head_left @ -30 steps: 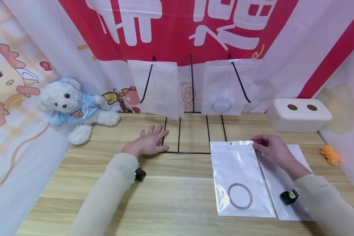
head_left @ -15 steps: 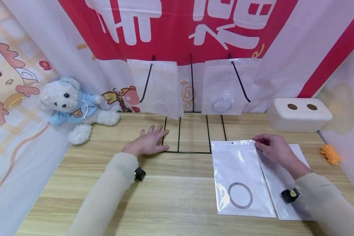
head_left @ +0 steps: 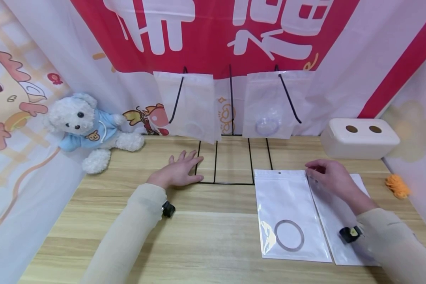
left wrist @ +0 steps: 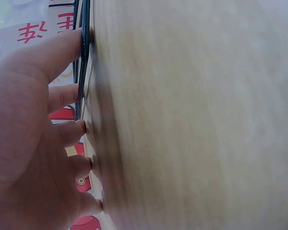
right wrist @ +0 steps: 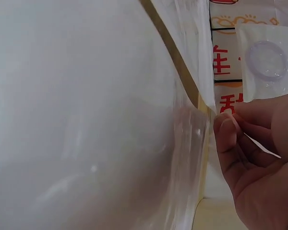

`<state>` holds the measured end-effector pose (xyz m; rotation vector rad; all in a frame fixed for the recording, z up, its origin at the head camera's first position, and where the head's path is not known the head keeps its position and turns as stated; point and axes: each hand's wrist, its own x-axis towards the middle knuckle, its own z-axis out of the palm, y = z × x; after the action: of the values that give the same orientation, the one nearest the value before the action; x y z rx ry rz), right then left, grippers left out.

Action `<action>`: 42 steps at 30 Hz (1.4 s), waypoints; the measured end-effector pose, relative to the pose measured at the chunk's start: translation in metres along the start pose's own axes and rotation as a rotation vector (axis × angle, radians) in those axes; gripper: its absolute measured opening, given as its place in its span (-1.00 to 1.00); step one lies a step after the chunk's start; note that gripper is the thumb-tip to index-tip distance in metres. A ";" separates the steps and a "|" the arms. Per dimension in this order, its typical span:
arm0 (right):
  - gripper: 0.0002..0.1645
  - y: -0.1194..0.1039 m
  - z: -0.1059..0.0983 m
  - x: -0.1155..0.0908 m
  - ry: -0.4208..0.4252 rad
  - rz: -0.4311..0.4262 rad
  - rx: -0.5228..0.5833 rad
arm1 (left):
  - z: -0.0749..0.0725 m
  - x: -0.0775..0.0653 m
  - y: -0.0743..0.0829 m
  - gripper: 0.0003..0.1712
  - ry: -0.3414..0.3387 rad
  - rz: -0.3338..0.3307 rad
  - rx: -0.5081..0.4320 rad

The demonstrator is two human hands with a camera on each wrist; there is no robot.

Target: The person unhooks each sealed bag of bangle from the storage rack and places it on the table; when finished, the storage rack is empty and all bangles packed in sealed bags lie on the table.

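In the head view my left hand [head_left: 179,170] lies spread beside the black wire rack [head_left: 234,184]. In the left wrist view its straight fingers touch the table, with the thumb at the rack's wire [left wrist: 84,52]. My right hand [head_left: 328,177], fingers curled, pinches at the upper right corner of a white zip bag [head_left: 282,205]. That flat bag shows a clear ring [head_left: 289,235] near its bottom. A second white zip bag [head_left: 344,228] lies to its right, partly under the right forearm. In the right wrist view the thumb and fingertips [right wrist: 226,125] meet right at the bag's edge.
Two more bags, a left one [head_left: 189,106] and a right one [head_left: 269,104], hang on the rack's hooks. A white plush bear [head_left: 81,126] sits at the left. A white box with two holes [head_left: 362,138] and an orange yarn bundle [head_left: 397,186] are at the right.
The right hand has shifted slightly to the right and away from me at the bag's corner. The bag has slid a little to the right. The left hand has stayed put.
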<state>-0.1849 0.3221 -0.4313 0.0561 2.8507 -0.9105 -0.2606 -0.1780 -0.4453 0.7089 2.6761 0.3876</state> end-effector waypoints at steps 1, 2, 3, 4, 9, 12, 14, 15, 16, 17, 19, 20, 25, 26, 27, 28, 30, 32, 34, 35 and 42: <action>-0.54 -0.001 -0.001 0.000 0.000 -0.007 0.007 | 0.004 0.003 -0.005 0.01 0.008 0.008 -0.001; -0.54 -0.001 -0.001 0.000 -0.005 -0.002 0.017 | 0.004 0.004 -0.006 0.03 0.004 0.009 -0.010; -0.53 -0.002 -0.001 0.000 -0.012 0.002 0.029 | 0.004 0.004 -0.007 0.05 0.000 0.009 -0.017; -0.53 -0.002 -0.001 0.000 -0.015 0.005 0.039 | 0.004 0.004 -0.008 0.06 0.000 0.009 -0.022; -0.51 -0.002 -0.004 0.001 -0.004 -0.004 0.055 | -0.003 -0.001 -0.001 0.04 -0.019 0.003 -0.044; -0.48 -0.004 -0.009 0.000 -0.005 0.009 0.084 | 0.002 0.003 -0.006 0.05 -0.004 0.021 -0.043; -0.46 -0.008 -0.012 -0.001 0.000 0.008 0.118 | 0.002 0.002 -0.006 0.05 -0.004 0.015 -0.040; -0.44 -0.011 -0.015 -0.001 0.007 0.006 0.140 | 0.002 0.002 -0.006 0.04 -0.002 0.016 -0.046; -0.43 -0.013 -0.017 -0.001 0.019 0.000 0.160 | 0.002 0.002 -0.005 0.03 -0.001 0.014 -0.041; -0.42 -0.016 -0.020 -0.001 0.035 -0.012 0.181 | -0.002 -0.001 0.001 0.02 -0.010 0.002 -0.035; -0.43 -0.022 -0.025 0.000 0.087 -0.041 0.204 | -0.004 -0.002 0.003 0.00 -0.017 -0.006 -0.025; -0.43 -0.025 -0.029 0.000 0.115 -0.055 0.211 | -0.006 -0.004 0.006 -0.01 -0.022 -0.009 -0.023; -0.44 -0.042 -0.047 0.002 0.237 -0.084 0.246 | -0.001 0.000 -0.001 0.02 -0.013 0.003 -0.024; -0.43 -0.045 -0.050 0.003 0.256 -0.085 0.254 | -0.001 -0.001 -0.001 0.03 -0.015 0.005 -0.029; -0.41 -0.049 -0.054 0.004 0.274 -0.081 0.263 | 0.000 0.000 -0.002 0.04 -0.010 0.011 -0.032; -0.39 -0.052 -0.057 0.005 0.292 -0.074 0.269 | 0.000 0.000 -0.002 0.05 -0.010 0.011 -0.034; -0.36 -0.060 -0.064 0.007 0.331 -0.066 0.280 | -0.001 -0.002 0.000 0.03 -0.016 0.003 -0.029; -0.35 -0.067 -0.071 0.010 0.369 -0.070 0.292 | -0.003 -0.004 0.002 0.00 -0.022 -0.007 -0.014; -0.37 -0.074 -0.077 0.013 0.403 -0.081 0.322 | -0.004 -0.005 0.004 -0.03 -0.027 -0.018 0.003; -0.39 -0.077 -0.080 0.014 0.418 -0.086 0.334 | -0.004 -0.006 0.004 -0.03 -0.029 -0.021 0.010; -0.47 -0.101 -0.098 0.027 0.495 -0.096 0.447 | -0.003 -0.004 0.002 0.01 -0.023 -0.005 -0.045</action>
<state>-0.2327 0.2964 -0.2989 0.2229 3.0206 -1.7570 -0.2581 -0.1790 -0.4406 0.6890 2.6390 0.4340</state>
